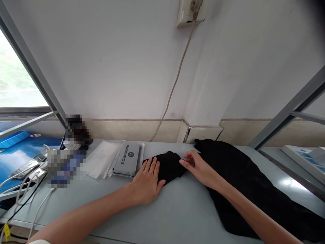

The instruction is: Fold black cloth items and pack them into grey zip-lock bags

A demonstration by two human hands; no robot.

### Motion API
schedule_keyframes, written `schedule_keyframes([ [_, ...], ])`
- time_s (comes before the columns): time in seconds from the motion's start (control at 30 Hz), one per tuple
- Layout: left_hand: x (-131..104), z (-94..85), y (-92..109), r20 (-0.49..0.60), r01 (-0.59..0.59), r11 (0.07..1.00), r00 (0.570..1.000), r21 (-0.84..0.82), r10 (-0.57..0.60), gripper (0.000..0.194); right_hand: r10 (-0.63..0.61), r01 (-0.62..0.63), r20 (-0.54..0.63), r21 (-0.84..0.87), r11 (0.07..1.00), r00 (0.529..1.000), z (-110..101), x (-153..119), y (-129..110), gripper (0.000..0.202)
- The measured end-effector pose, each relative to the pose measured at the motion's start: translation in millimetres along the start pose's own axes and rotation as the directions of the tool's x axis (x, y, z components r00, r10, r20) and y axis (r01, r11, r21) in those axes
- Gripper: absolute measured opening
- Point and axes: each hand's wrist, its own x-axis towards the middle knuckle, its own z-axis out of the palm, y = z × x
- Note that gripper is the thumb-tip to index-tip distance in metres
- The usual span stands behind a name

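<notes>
A small piece of black cloth (170,163), folded over, lies on the grey table in front of me. My left hand (148,184) rests flat on its left part, fingers stretched out and thumb apart. At the cloth's right end is my right hand (196,167), with bent fingers and the thumb and forefinger pinching near its edge. The tips partly hide the exact grip. Under my right forearm spreads a larger piece of black cloth (243,179), loose and rumpled. Left of my left hand lie grey ROCKBROS pouches (127,157) in clear wrapping.
Clear plastic bags (101,159) lie left of the pouches. A blurred-out blue item (67,167) and white cables (38,210) are at the far left. Metal frame bars (286,112) rise on both sides. A cord (175,81) hangs from the wall socket (186,13) behind the table.
</notes>
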Motion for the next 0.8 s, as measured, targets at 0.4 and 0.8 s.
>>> schedule_keyframes([
  [0.4,-1,7.4,0,-0.024,-0.025,1.000,0.999,-0.008,0.025,0.075,-0.013,0.009,0.117,0.033,0.999,0.993,-14,16,8,0.041],
  [0.8,-1,-10.8,2,0.009,-0.013,0.997,1.000,-0.070,0.014,0.074,-0.294,0.398,0.324,-0.327,0.857,0.899,16,0,-37,0.060],
])
